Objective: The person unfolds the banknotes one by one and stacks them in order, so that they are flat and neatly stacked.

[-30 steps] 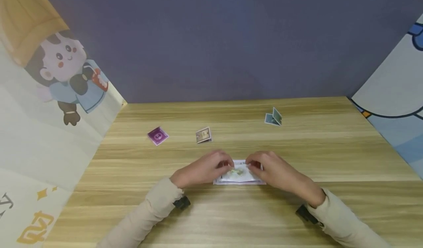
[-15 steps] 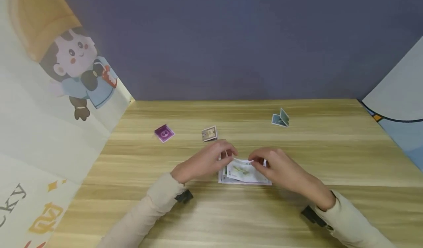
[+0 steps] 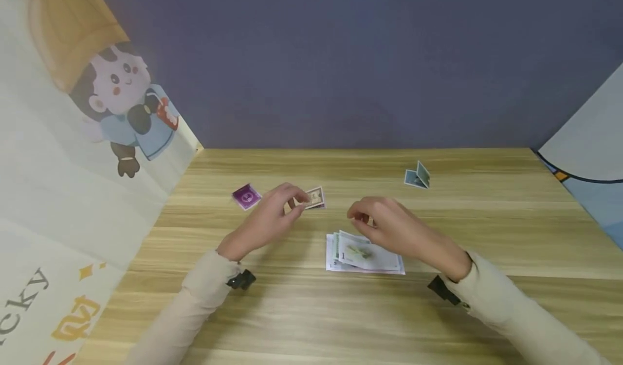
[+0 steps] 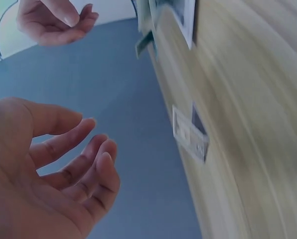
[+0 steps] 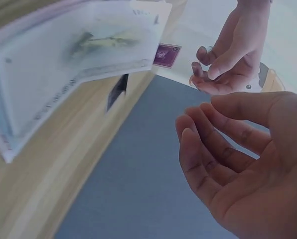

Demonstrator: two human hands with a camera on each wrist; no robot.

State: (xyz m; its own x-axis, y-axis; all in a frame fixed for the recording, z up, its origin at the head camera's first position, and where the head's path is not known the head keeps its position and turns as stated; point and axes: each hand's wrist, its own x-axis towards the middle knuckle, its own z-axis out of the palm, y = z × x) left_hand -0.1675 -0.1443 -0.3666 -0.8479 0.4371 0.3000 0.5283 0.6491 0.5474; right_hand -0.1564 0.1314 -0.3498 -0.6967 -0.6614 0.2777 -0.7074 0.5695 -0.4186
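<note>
A small stack of flattened banknotes lies on the wooden table, a white note marked 1 with a green plant print on top. Above its far edge hovers my right hand, fingers loosely curled with nothing between them; the right wrist view shows the top note bent up from the table, apart from that hand. My left hand is in the air just left of a folded brown banknote. In the left wrist view its relaxed fingers are bare and away from the folded note.
A folded purple banknote lies at the back left of the table. Farther right, a folded blue-green banknote stands half open. A dark panel rises behind the table, and a printed wall bounds its left side.
Both hands have let go of the stack's top note. My left hand has moved left and away toward the brown note; my right hand has lifted slightly. The view has shifted somewhat.
</note>
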